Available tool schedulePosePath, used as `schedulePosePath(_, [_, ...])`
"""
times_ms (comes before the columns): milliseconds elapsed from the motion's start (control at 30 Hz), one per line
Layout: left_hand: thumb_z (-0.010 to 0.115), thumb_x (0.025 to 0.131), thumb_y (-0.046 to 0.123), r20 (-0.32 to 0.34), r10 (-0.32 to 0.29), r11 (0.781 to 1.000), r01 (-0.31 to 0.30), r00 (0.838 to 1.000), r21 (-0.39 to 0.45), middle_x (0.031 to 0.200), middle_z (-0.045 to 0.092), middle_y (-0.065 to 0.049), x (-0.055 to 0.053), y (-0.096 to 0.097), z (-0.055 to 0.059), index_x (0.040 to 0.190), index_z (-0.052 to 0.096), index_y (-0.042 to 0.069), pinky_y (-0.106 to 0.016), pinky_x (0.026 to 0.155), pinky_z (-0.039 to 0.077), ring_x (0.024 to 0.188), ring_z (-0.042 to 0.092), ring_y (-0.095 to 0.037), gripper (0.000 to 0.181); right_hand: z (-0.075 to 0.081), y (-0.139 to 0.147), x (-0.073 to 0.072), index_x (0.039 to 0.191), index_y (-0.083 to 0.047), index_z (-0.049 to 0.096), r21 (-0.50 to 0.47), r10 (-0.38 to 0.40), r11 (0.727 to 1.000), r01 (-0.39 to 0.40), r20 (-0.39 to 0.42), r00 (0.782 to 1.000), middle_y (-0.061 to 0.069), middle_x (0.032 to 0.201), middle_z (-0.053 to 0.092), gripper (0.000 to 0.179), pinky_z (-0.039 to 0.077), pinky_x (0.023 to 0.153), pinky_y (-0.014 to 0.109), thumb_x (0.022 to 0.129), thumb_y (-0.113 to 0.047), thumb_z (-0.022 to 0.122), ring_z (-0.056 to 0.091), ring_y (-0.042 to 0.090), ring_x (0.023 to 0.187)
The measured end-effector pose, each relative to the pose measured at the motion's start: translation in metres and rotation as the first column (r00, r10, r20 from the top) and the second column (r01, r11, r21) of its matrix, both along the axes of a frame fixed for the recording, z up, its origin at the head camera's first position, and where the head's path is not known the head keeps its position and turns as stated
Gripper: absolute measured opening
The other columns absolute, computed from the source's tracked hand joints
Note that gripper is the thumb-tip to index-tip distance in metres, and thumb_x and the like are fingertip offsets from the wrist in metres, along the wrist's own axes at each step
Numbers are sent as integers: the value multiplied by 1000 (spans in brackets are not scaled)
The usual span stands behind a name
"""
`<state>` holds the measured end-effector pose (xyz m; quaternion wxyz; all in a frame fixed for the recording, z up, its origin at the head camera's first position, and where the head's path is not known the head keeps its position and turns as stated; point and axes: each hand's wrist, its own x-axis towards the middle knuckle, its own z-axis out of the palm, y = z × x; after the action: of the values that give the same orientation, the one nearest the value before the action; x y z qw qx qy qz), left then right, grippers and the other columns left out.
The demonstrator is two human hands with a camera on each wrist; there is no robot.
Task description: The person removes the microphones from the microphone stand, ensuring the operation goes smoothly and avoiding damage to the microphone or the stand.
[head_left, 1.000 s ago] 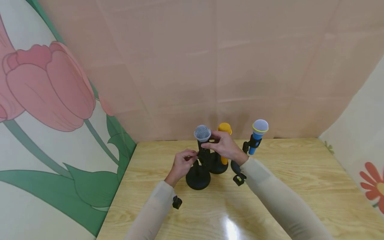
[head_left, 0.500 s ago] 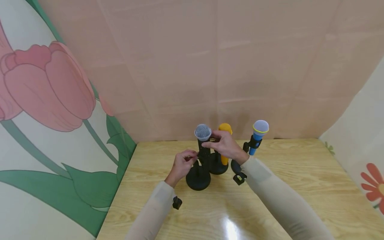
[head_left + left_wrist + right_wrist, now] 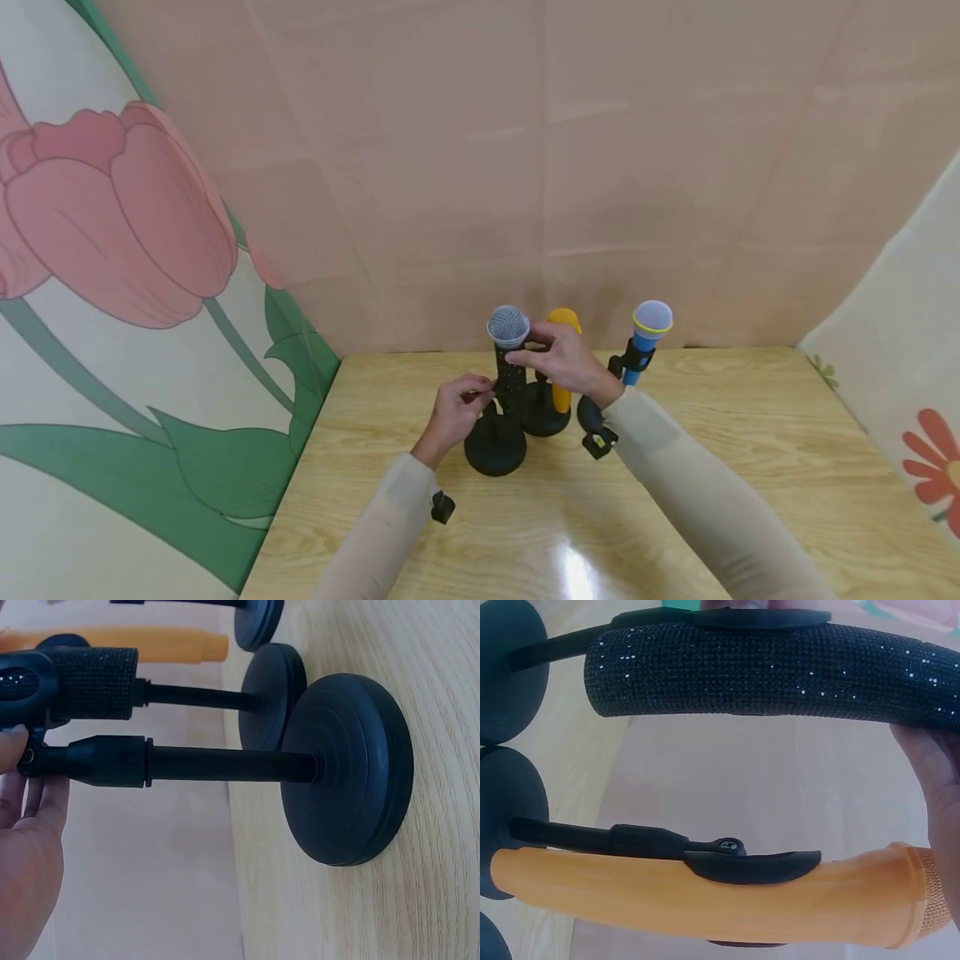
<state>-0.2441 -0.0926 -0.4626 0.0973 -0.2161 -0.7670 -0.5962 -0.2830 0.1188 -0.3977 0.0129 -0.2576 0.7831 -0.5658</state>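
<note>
Black glitter microphone point(image 3: 513, 385) sits in the clip point(image 3: 43, 690) of its black desk stand point(image 3: 225, 764), between both hands, long axis near upright, grille up. Right hand point(image 3: 562, 362) nearer the grille, fingers and thumb around the body just below it. Left hand point(image 3: 453, 412) lower, pinching the clip's pivot. Stand base flat on wood-grain tabletop point(image 3: 750, 417). Tight on the right: orange microphone point(image 3: 705, 896) just beside, blue microphone point(image 3: 643, 342) farther out. Pink backdrop point(image 3: 420, 167) behind.
</note>
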Motion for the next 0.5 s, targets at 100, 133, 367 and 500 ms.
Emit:
schedulePosePath(100, [65,89,-14,3,1,1000,-1,1000,-3,102,69,-28,0,0,0,99,71,-16,-23,76,57,95,67,-34,13,4,1,0,128,2,64,-12,13,1000,-13,-25,1000,18,125,67,43,54,91,48,89,-10,77,65,35,113])
schedulePosePath(133, [65,89,-14,5,1,1000,-1,1000,0,101,69,-28,0,0,0,99,71,-16,-23,76,57,95,67,-34,12,5,1,0,128,3,64,-20,20,1000,-21,-36,999,18,124,67,43,54,91,47,89,-9,77,65,34,113])
schedulePosePath(367, [64,89,-15,23,-14,1000,14,1000,21,102,68,-30,-1,-1,0,100,70,-17,-19,74,54,97,66,-41,13,11,0,0,126,4,65,-37,31,999,-33,-72,997,18,124,68,41,54,92,45,88,-6,76,65,32,113])
schedulePosePath(500, [64,89,-15,18,-17,1000,17,1000,20,102,68,-30,0,-2,-1,100,70,-17,-18,75,54,97,66,-42,13,13,-1,1,126,4,65,-19,23,1000,-25,-76,997,17,123,68,41,54,92,45,88,-7,77,65,32,114])
